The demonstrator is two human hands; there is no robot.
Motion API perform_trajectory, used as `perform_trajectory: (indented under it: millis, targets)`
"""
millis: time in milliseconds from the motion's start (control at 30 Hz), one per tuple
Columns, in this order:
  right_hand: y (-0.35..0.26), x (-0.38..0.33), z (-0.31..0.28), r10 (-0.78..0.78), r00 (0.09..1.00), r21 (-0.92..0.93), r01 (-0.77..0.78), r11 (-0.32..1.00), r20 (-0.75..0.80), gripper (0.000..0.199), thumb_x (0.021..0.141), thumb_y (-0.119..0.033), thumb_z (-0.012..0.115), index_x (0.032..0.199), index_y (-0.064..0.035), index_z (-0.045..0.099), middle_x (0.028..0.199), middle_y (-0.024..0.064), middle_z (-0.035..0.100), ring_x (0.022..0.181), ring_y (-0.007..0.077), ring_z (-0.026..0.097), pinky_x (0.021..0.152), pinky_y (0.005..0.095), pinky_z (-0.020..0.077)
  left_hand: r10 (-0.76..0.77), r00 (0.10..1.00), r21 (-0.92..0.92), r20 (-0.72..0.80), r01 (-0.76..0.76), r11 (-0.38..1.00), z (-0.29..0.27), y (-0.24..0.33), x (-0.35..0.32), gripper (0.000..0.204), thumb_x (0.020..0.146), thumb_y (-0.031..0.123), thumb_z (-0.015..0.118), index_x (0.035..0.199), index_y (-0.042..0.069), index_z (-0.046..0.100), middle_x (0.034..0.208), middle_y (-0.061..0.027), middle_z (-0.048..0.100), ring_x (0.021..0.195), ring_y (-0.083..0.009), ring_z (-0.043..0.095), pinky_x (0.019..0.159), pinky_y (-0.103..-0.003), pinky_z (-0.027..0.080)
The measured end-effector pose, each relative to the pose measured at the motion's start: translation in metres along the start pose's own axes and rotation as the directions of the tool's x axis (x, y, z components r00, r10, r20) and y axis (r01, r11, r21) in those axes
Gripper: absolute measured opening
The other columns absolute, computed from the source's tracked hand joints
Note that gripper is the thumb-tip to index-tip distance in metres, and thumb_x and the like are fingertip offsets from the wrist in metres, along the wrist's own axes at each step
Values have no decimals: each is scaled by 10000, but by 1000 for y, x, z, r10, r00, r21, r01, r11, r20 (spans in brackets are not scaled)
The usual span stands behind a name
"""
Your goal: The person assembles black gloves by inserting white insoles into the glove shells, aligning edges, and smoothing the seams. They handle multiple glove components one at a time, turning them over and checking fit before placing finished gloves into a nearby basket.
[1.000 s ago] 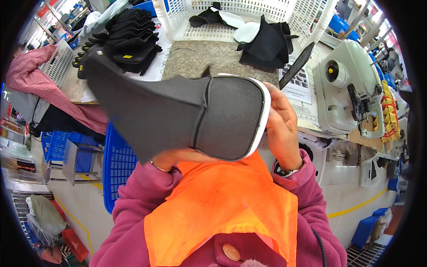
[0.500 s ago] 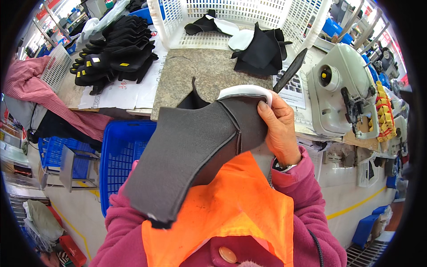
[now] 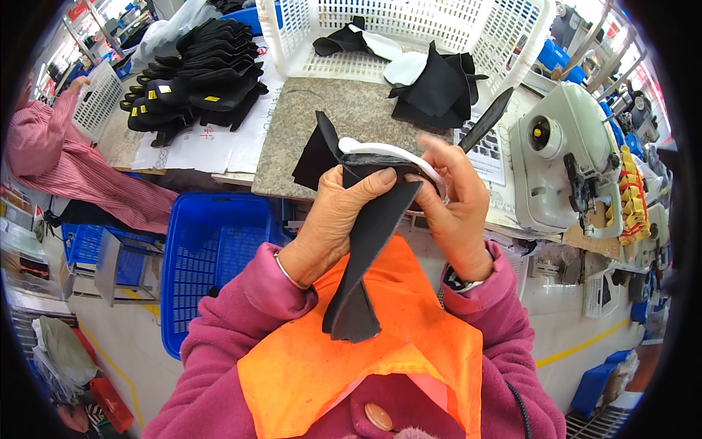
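Observation:
Between my hands is a dark sewn piece (image 3: 369, 227), shaped somewhat like a boot upper, with a curved white insert (image 3: 384, 149) along its far edge. My left hand (image 3: 329, 223) grips its left side, thumb on top, while its long panel hangs down over my orange apron (image 3: 292, 366). At the right end of the white edge, my right hand (image 3: 459, 208) holds on with the thumb bent inward; its upper fingers are raised and partly blurred. Another black flap (image 3: 316, 155) sticks out beyond my left hand. I cannot tell whether it belongs to the same piece.
A white basket (image 3: 274, 33) with black and white pieces (image 3: 437, 88) stands at the back. Black pieces with yellow tags (image 3: 208, 73) are stacked at left, above a blue basket (image 3: 172, 293). A dark blade-shaped bar (image 3: 486, 121) and grey-green machine (image 3: 563, 154) stand right. Someone in striped clothing (image 3: 80, 161) is far left.
My left hand has come into view from beneath the dark piece and now grips it. The piece has turned and folded, its broad panel now narrow and hanging. My right fingers have lifted.

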State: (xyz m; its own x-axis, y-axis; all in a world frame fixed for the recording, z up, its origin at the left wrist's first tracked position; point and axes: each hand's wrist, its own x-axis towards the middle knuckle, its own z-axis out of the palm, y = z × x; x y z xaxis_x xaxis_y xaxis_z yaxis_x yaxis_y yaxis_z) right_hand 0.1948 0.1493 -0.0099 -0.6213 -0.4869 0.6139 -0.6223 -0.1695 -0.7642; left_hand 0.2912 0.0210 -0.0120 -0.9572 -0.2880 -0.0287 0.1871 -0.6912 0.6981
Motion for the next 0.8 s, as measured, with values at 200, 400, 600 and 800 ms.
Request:
perform_trajectory:
  millis: [200, 400, 600, 800]
  targets:
    - [4, 3, 15, -397, 918, -397, 368, 841, 9, 368, 672, 54, 662, 1013, -84, 682, 844, 58, 594, 733, 219, 584, 616, 307, 452, 50, 991, -143, -128, -69, 987, 3, -13, 3, 188, 853, 117, 699, 1005, 54, 607, 858, -9, 651, 716, -92, 637, 627, -213, 549]
    - [0, 4, 23, -398, 907, -517, 407, 753, 135, 417, 656, -21, 695, 1056, -135, 668, 869, 14, 579, 805, 225, 571, 707, 349, 426, -81, 990, -354, -119, 34, 935, -16, -17, 10, 246, 869, 291, 698, 968, 89, 597, 842, 12, 608, 766, -75, 597, 680, -229, 520]
    - [-10, 8, 25, -252, 952, -432, 303, 850, 172, 432, 742, -38, 686, 1164, -106, 622, 979, 40, 599, 889, 215, 583, 767, 354, 454, -109, 991, -290, -79, 81, 953, -14, -5, 14, 275, 857, 290, 701, 985, 69, 600, 893, -37, 634, 788, -127, 632, 672, -241, 527]
    - [-15, 12, -3, 172, 982, 365, -134, 921, -74, 509, 937, -89, 564, 1391, 20, 361, 1175, 125, 590, 996, 119, 568, 864, 259, 468, 180, 981, -96, -73, -187, 978, -9, 26, -9, 416, 882, 397, 588, 1068, 26, 574, 1020, -109, 643, 899, -212, 632, 833, -347, 514]
